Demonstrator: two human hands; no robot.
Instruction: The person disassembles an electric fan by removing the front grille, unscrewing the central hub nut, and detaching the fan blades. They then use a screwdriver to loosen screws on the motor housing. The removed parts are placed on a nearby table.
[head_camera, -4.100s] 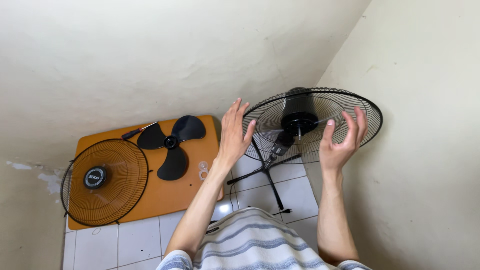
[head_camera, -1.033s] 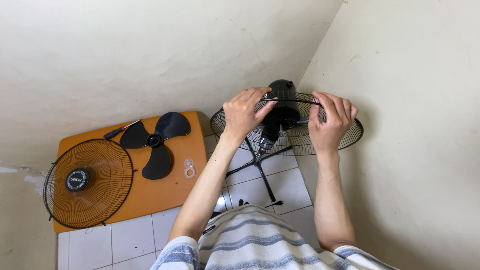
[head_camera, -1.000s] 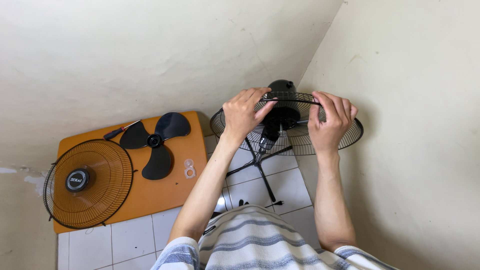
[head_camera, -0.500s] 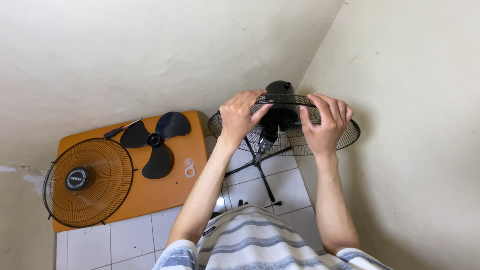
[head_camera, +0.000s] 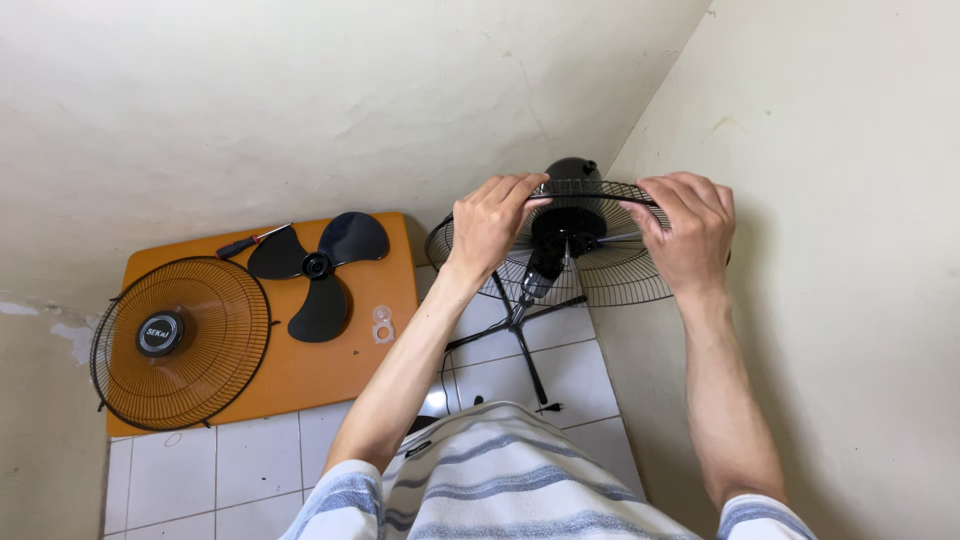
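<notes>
Right hand (head_camera: 690, 235) shifted outward, black wire grille (head_camera: 600, 270) tilted, grip seemingly closed

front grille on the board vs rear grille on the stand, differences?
The front grille lies flat and untouched on the orange board; the rear grille sits on the fan stand, gripped by the left hand and right hand. The front grille has a centre cap; the rear surrounds the motor. Both are round black wire.

Two cream plastered walls (head_camera: 300, 90) meet in a far corner; white square floor tiles (head_camera: 240, 470) lie near, evenly lit.
</notes>
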